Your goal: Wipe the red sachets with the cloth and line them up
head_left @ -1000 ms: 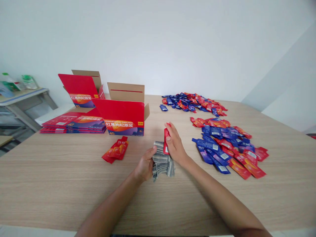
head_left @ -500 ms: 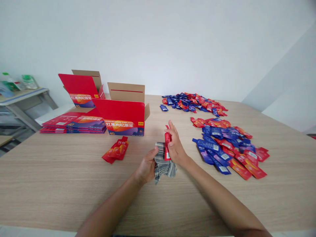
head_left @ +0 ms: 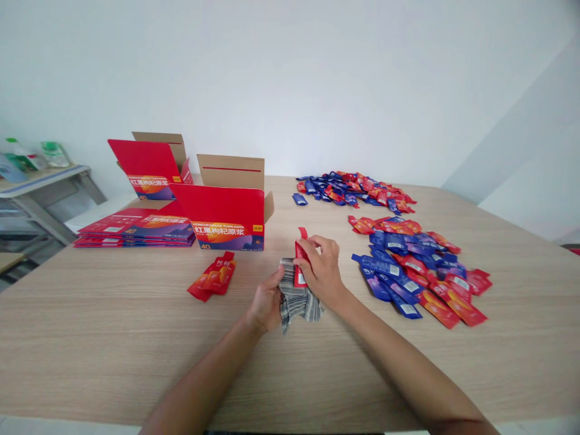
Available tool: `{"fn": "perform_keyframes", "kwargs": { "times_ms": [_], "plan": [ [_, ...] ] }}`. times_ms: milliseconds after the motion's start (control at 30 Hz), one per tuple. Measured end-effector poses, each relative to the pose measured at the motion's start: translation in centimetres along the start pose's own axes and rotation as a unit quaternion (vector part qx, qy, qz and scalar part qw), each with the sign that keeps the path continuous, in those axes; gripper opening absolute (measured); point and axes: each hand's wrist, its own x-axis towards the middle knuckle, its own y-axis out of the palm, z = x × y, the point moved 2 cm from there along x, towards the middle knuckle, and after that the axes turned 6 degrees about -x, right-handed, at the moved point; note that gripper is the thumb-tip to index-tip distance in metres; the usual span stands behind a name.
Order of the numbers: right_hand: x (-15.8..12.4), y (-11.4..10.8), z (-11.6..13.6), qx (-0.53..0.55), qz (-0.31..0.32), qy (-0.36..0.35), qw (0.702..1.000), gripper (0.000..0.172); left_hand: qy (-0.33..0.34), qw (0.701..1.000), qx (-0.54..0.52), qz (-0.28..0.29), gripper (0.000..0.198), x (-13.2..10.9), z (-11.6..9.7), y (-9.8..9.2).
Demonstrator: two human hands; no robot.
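Red pouch lies against the striped cloth over the table, pinched in the right hand; the left hand is clamped on the cloth. The near box and far box stand with flaps raised, their insides hidden.

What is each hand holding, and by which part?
Left hand: striped cloth, by its left edge. Right hand: red pouch, by its upper body, below the neck.
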Motion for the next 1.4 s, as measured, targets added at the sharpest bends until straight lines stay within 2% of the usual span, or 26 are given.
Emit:
{"fn": "perform_keyframes", "kwargs": {
  "times_ms": [67, 133, 200, 267, 367, 567, 700, 800, 900, 1033, 1100, 1200, 1400],
  "plan": [
    [-0.1, 0.0, 0.3, 0.04, 0.014, -0.007, 0.999, 0.033, 0.011, 1.0, -0.003, -0.006, 0.036, 0.0, 0.0, -0.1],
    [-0.1, 0.0, 0.9, 0.078, 0.031, -0.016, 0.996, 0.035, 0.012, 1.0, -0.009, -0.016, 0.036, 0.0, 0.0, -0.2],
    [-0.2, 0.1, 1.7, 0.1, 0.037, -0.016, 0.994, 0.042, -0.003, 1.0, -0.021, -0.018, 0.038, 0.1, -0.2, -0.3],
    [-0.5, 0.5, 2.5, 0.109, 0.041, -0.023, 0.993, 0.056, -0.014, 0.999, -0.03, -0.012, 0.04, 0.2, -0.6, -0.5],
    [-1.3, 1.4, 3.7, 0.098, 0.048, -0.038, 0.993, 0.072, 0.004, 0.999, -0.04, -0.008, 0.039, 0.3, -1.5, -0.8],
    [-3.0, 3.3, 5.0, 0.088, 0.04, -0.052, 0.994, 0.063, 0.029, 0.997, -0.066, -0.036, 0.038, 0.3, -2.4, -0.8],
    [-3.7, 3.3, 5.4, 0.111, 0.012, -0.068, 0.991, 0.059, 0.057, 0.996, -0.054, -0.037, 0.039, 0.1, -3.0, -0.7],
    [-3.8, 3.0, 5.9, 0.127, 0.017, -0.09, 0.988, 0.053, 0.101, 0.993, -0.051, -0.039, 0.037, 0.1, -3.7, -0.8],
    [-3.2, 2.6, 6.2, 0.13, 0.031, -0.097, 0.986, 0.055, 0.127, 0.989, -0.056, -0.045, 0.035, 0.2, -4.3, -1.1],
    [-2.2, 1.4, 6.5, 0.132, 0.05, -0.047, 0.989, 0.042, 0.114, 0.993, -0.035, -0.02, 0.037, 0.2, -4.2, -1.1],
    [-2.1, 0.9, 6.9, 0.136, 0.055, -0.024, 0.989, 0.04, 0.136, 0.99, -0.02, -0.011, 0.034, 0.1, -4.2, -1.1],
    [-2.3, 0.6, 7.4, 0.154, 0.057, -0.012, 0.986, 0.041, 0.154, 0.988, -0.01, -0.016, 0.03, -0.1, -4.2, -1.1],
    [-2.0, 0.8, 6.2, 0.181, 0.069, 0.03, 0.981, 0.053, 0.087, 0.996, -0.016, -0.009, 0.036, -0.2, -3.3, -0.5]
  ]
}}
